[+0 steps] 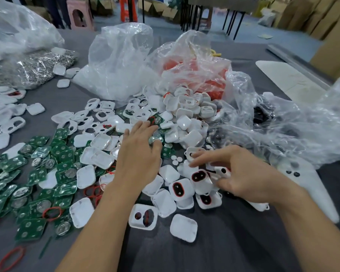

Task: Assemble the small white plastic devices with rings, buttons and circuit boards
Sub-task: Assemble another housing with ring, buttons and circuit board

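Just below the left fingers [145, 127] lies a circuit board [155, 137]

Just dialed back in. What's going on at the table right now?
A person is working through loose parts on a grey table. Their left hand lies with straight fingers on a heap of green square circuit boards and white plastic shells. Their right hand seems to pinch a small white plastic shell, just above shells already fitted with red rings. Clear plastic bags lie behind.
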### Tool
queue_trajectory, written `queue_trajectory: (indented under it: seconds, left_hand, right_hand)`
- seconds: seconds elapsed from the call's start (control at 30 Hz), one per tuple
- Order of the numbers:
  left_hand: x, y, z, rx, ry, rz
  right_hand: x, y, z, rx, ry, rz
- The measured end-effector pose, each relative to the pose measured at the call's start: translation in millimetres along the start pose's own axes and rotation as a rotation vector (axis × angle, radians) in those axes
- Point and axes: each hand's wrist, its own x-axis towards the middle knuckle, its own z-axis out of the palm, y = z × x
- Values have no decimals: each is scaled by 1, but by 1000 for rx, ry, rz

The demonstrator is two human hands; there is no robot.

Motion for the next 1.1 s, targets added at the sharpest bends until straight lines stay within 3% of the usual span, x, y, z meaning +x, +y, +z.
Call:
queue_trajectory:
  seconds: [0.07,0.13,0.3,0.4,0.47,0.63,0.73,0.9,1.1]
  left_hand:
    - [0,0,0,4,2,-3]
    - [1,-1,0,14,-4,-9]
    - [0,-5,3,134,-120,-16]
    - [0,-8,6,228,-150,-2]
    - [1,-8,6,214,-137,-13]
    - [1,-10,6,210,-123,-16]
    - [0,-10,6,195,-90,1]
    - [1,-13,3,134,-30,29]
    - [4,-13,-17,-249,70,-138]
  right_hand:
    - [-6,4,-1,131,193,22]
    - [-10,7,1,96,334,77]
    - [-21,4,30,-48,193,104]
    - [-15,13,30,84,422,109]
    - [-2,14,24,33,520,158]
    - [36,0,25,-227,257,211]
    - [47,-5,31,-297,318,179]
    - [69,-15,26,-199,346,161]
    - [73,-42,22,-269,351,83]
